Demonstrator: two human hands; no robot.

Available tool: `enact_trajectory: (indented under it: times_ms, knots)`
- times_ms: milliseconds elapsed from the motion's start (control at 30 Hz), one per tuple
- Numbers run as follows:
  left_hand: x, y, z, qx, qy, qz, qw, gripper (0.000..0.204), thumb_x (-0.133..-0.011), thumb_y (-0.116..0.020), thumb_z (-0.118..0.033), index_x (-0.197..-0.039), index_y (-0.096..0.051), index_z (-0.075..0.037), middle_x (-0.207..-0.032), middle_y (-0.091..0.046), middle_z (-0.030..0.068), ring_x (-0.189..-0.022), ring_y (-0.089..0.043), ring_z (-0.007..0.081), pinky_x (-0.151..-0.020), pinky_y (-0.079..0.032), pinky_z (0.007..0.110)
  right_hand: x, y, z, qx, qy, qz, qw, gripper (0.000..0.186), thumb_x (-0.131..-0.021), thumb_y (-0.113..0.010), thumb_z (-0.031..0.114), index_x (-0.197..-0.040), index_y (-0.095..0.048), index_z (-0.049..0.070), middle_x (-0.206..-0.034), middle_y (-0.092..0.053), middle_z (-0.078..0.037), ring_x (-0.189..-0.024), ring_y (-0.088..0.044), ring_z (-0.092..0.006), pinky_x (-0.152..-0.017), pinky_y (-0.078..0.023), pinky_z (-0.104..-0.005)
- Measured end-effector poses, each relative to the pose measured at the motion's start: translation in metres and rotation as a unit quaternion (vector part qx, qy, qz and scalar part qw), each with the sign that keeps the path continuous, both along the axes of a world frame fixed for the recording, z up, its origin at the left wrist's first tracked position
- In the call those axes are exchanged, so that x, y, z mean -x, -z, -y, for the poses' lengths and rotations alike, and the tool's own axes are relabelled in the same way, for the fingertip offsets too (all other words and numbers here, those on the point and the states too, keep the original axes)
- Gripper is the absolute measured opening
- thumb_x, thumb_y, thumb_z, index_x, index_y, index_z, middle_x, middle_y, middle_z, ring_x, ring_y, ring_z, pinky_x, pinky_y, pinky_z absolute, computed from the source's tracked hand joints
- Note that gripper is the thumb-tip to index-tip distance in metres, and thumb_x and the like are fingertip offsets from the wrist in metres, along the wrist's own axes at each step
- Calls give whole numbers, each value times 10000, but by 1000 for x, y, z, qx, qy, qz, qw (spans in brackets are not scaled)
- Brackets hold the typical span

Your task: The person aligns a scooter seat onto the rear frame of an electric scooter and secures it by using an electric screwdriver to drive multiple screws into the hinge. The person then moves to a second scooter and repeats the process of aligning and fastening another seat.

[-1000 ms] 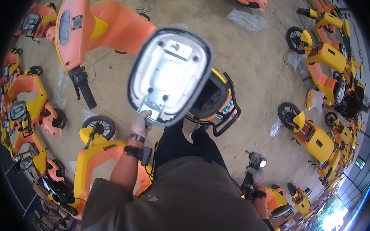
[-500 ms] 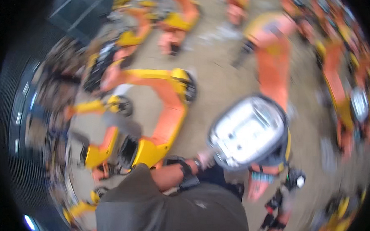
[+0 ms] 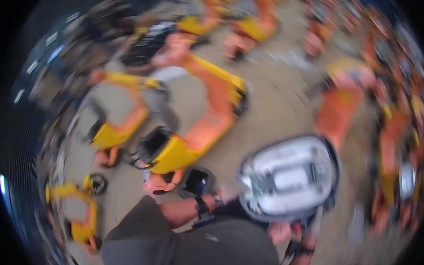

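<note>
A seat-shaped part (image 3: 288,176) with white underside, metal hinge and dark rim is held face up in front of me. My left hand (image 3: 227,193) grips its near left end, blurred by motion. My right hand (image 3: 312,227) is under the part's right side, closed on a power tool (image 3: 296,229) that is mostly hidden and smeared. A peach-and-orange scooter body (image 3: 338,112) extends beyond the seat part, which covers its near end.
Yellow-and-orange scooters stand left (image 3: 207,127), lower left (image 3: 82,221) and right (image 3: 388,154). A dark open tray or box (image 3: 195,181) is by my left forearm. Blurred brown stacks (image 3: 48,87) line the far left. Plastic sheeting (image 3: 291,60) lies on the floor ahead.
The view has swung leftward. The seat part has turned from upright to sideways and sits lower right in view, now covering much of the tool in my right hand.
</note>
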State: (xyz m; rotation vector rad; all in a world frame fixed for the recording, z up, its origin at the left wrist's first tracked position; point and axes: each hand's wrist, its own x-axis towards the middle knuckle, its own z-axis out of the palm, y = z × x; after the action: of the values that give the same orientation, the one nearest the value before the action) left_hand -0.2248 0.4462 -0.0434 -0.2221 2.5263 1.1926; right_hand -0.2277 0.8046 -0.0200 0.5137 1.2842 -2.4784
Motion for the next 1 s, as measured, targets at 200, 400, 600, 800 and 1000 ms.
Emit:
enact_trajectory:
  times_ms: [200,400,600,800,1000]
  knots:
    - [39,-76,-53,-293,-40,99,950,288,-792,-662,-105,-1052,-636,18,-914,-662,72,-789,-618,153,-703,-476,294,-14,14,-30,6,183,-29,983,550,-894,-605,294,-1345,-461,14,-1290,-560,-103,-1150,-558,-211,-1000,-438,-352]
    - [86,-72,-28,-102,315,-41,943,458,-835,-644,-368,-1149,-625,-35,-931,-680,190,-851,-666,253,-791,-499,349,-63,-11,-9,-52,290,-67,953,580,-824,-570,233,-1331,-438,-14,-1248,-562,-123,-1120,-570,-235,-981,-445,-355]
    - [107,-131,-19,173,474,-83,860,409,-797,-690,-422,-1050,-698,-100,-677,-644,136,-631,-652,287,-618,-521,373,-95,-21,40,-88,416,-76,902,555,-782,-636,121,-1296,-465,-2,-1188,-588,-102,-1069,-587,-218,-949,-466,-352]
    - [138,-95,-78,267,690,-143,657,399,-863,-575,-280,-1252,-562,-191,-771,-669,143,-688,-660,321,-601,-514,438,-89,-37,64,-107,460,-78,878,550,-768,-634,79,-1289,-475,0,-1203,-584,-90,-1072,-580,-208,-958,-456,-350]
    - [150,-67,-107,285,762,-115,571,462,-831,-592,-293,-1282,-533,-208,-813,-667,139,-716,-672,311,-623,-526,435,-100,-24,62,-121,489,-63,862,612,-746,-628,78,-1323,-447,-16,-1221,-574,-106,-1104,-566,-227,-996,-429,-367]
